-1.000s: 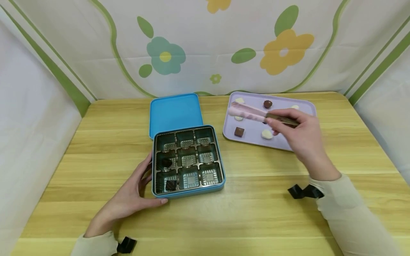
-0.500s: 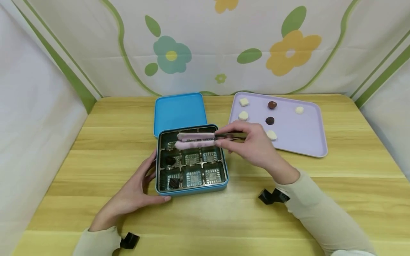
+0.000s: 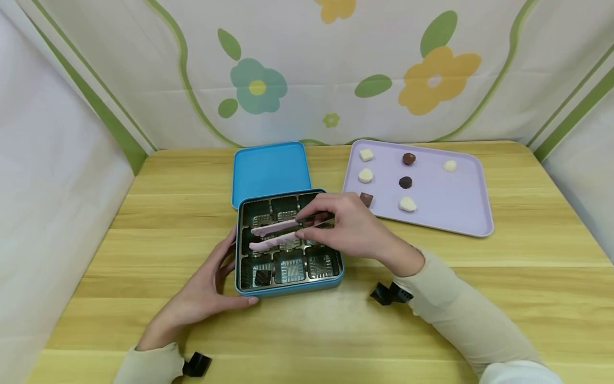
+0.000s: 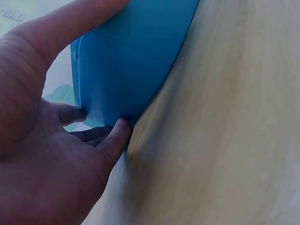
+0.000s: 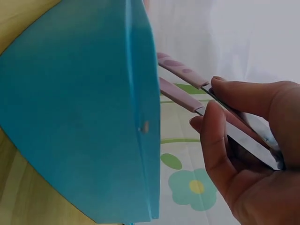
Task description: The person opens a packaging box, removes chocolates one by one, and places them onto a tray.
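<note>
In the head view, my left hand [image 3: 201, 293] grips the near left corner of a blue tin [image 3: 295, 289]. Its thumb lies along the front wall, and the fingers bend against the left side, as the left wrist view also shows. Inside the tin is a dark plastic insert with several compartments. A dark striped chocolate [image 3: 263, 277] sits in the front left one. My right hand [image 3: 352, 224] pinches pink-tipped tongs [image 3: 275, 241] above the insert. Their arms stand apart over the middle left compartment and partly hide it. Whether anything lies between the tips, I cannot tell.
Behind the tin lies a blue lid [image 3: 271, 170]. A lilac tray [image 3: 446, 205] at the back right bears several chocolates, such as a white piece [image 3: 408, 204] and a dark round one [image 3: 405, 182]. My right hand is near the brown square chocolate [image 3: 366, 199]. A flowered curtain hangs behind.
My right hand has carried the tongs from above the tray leftward to the tin, then lower over its middle left compartment. My left hand keeps its grip on the tin.
</note>
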A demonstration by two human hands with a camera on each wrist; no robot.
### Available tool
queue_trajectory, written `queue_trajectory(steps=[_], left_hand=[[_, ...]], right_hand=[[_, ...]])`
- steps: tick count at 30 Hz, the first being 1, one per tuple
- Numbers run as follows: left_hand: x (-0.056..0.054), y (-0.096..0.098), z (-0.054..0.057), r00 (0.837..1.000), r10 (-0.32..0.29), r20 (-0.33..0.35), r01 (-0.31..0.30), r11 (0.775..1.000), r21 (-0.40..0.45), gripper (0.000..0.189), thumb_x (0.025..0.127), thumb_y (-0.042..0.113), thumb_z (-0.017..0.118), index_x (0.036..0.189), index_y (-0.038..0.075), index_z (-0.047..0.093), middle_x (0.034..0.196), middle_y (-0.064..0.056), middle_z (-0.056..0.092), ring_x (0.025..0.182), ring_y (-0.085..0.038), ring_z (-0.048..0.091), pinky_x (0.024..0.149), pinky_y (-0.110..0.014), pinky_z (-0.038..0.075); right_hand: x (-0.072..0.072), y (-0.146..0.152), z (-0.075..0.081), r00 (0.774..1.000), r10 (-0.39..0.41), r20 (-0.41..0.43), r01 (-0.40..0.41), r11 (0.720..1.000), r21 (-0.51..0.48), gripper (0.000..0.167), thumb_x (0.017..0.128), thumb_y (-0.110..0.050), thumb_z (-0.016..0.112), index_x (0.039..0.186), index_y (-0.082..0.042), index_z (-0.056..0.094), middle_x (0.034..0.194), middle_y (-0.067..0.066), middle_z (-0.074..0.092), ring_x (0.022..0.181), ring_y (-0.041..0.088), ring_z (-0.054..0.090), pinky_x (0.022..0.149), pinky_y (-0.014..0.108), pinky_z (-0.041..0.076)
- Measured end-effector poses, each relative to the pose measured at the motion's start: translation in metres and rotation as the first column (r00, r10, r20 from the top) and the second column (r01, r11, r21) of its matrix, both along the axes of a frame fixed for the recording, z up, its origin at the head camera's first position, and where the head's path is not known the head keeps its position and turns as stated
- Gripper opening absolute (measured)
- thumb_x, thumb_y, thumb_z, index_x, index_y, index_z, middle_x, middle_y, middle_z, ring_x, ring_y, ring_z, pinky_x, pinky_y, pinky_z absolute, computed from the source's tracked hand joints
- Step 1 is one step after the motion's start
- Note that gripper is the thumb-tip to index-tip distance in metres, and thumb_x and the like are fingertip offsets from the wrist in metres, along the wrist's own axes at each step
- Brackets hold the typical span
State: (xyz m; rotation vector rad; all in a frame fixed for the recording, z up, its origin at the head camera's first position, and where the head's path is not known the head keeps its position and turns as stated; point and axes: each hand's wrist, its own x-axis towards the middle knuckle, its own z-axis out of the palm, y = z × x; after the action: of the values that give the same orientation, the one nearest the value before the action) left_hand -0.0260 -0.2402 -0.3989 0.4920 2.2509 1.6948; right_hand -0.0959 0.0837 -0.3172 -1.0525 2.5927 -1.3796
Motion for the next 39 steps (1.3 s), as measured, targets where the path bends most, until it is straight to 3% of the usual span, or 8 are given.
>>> queue_trajectory(steps=[9,17,21,25,32,36,39], left_hand=[[0.001,-0.001,0.001,1.0,0.001,0.002,-0.001,1.0,-0.004,0.138,0.075,0.005,0.098,0.175,0.034,0.006,0.18,-0.009,0.017,0.163,-0.04,0.023,0.119,-0.005,0.032],[0.002,0.001,-0.002,1.0,-0.007,-0.002,0.007,1.0,0.01,0.137,0.077,0.005,0.097,0.175,0.029,0.006,0.18,-0.01,0.017,0.163,-0.04,0.024,0.12,-0.006,0.033],[0.002,0.0,-0.002,1.0,-0.003,-0.001,0.003,1.0,0.006,0.137,0.076,0.006,0.097,0.175,0.031,0.006,0.18,-0.01,0.016,0.163,-0.04,0.023,0.12,-0.006,0.033],[0.001,-0.002,-0.001,1.0,-0.005,-0.009,0.005,1.0,0.006,0.138,0.076,0.005,0.098,0.175,0.032,0.005,0.18,-0.011,0.015,0.162,-0.041,0.024,0.12,-0.006,0.033],[0.001,-0.001,-0.001,1.0,-0.003,-0.013,0.003,1.0,0.002,0.138,0.075,0.005,0.098,0.175,0.031,0.005,0.18,-0.013,0.015,0.162,-0.041,0.024,0.12,-0.006,0.032],[0.002,0.0,-0.001,1.0,0.006,-0.004,-0.006,1.0,-0.011,0.138,0.075,0.007,0.098,0.175,0.033,0.006,0.18,-0.013,0.013,0.163,-0.043,0.022,0.119,-0.005,0.031],[0.003,-0.001,0.0,1.0,0.017,0.002,-0.017,1.0,-0.018,0.138,0.075,0.008,0.099,0.175,0.034,0.007,0.18,-0.012,0.014,0.163,-0.043,0.022,0.118,-0.004,0.03]], right_hand=[[-0.003,-0.012,0.007,0.999,0.032,-0.023,-0.03,0.995,0.097,0.016,0.092,-0.017,0.087,0.107,-0.012,0.084,0.096,-0.004,0.078,0.074,0.008,0.058,0.064,0.024,0.051],[-0.008,-0.04,0.021,0.992,0.11,-0.059,-0.087,0.951,0.297,0.015,0.095,-0.019,0.084,0.107,-0.009,0.083,0.104,0.003,0.079,0.086,0.011,0.068,0.074,0.023,0.058],[-0.011,-0.04,0.017,0.993,0.115,-0.037,-0.102,0.965,0.243,0.011,0.096,-0.016,0.083,0.104,-0.009,0.083,0.102,0.003,0.079,0.079,0.005,0.07,0.071,0.021,0.059],[-0.014,-0.034,0.012,0.992,0.103,0.068,-0.111,0.985,0.128,0.009,0.096,-0.011,0.082,0.104,-0.006,0.082,0.098,0.006,0.079,0.066,0.002,0.071,0.064,0.021,0.061],[-0.011,-0.023,0.012,0.967,0.062,0.246,-0.065,0.998,0.002,0.011,0.095,-0.009,0.082,0.106,-0.008,0.082,0.101,0.006,0.079,0.067,0.016,0.078,0.062,0.032,0.066],[-0.01,-0.015,0.011,0.947,0.03,0.32,-0.008,0.997,-0.07,0.013,0.095,-0.009,0.082,0.108,-0.008,0.082,0.103,0.008,0.08,0.07,0.021,0.079,0.066,0.045,0.068],[-0.01,-0.01,0.011,0.923,0.026,0.384,0.028,0.991,-0.133,0.014,0.095,-0.007,0.081,0.109,-0.006,0.082,0.101,0.014,0.08,0.074,0.032,0.08,0.071,0.051,0.069]])
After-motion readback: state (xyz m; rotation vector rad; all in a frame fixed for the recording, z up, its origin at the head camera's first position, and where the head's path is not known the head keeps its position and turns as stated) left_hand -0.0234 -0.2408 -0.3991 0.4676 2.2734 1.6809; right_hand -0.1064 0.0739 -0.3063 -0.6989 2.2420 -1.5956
